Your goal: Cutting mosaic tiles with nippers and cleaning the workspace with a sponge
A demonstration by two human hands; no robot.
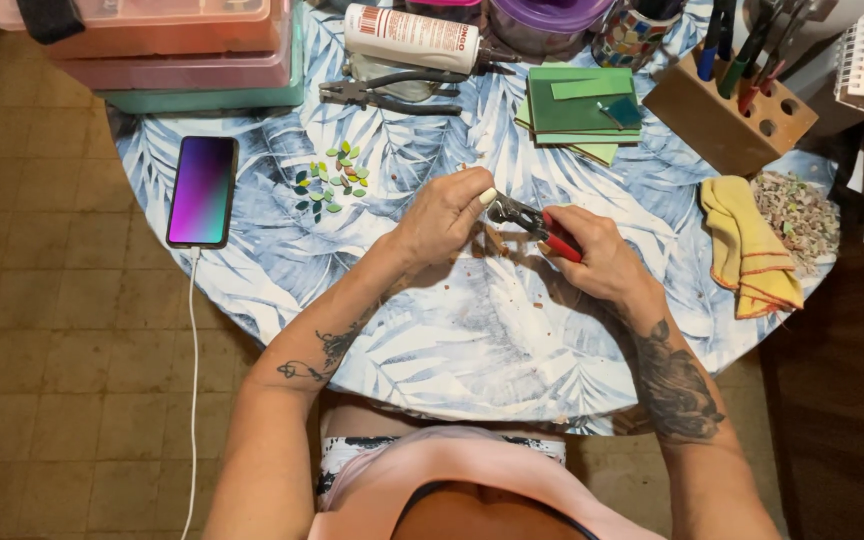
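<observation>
your right hand (592,250) was closed around the red-handled nippers (537,225) above the table (472,330). your left hand (444,212) was pinched at the metal jaws; whatever it pinched was too small to tell.

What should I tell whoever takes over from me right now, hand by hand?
Right hand: shut on the red-handled nippers, tool head pointing left toward the other hand.
Left hand: fingers pinched at the nipper head; whatever small piece it holds is hidden.
Done so far: a cluster of small cut leaf-shaped pieces, green, yellow and dark, lies on the leaf-print table, between the phone and the hands. Brown crumbs sit below the hands.
Left: a stack of green sheets at the far side looks uncut. Spare pliers lie beside it; yellow cloth at right.
</observation>
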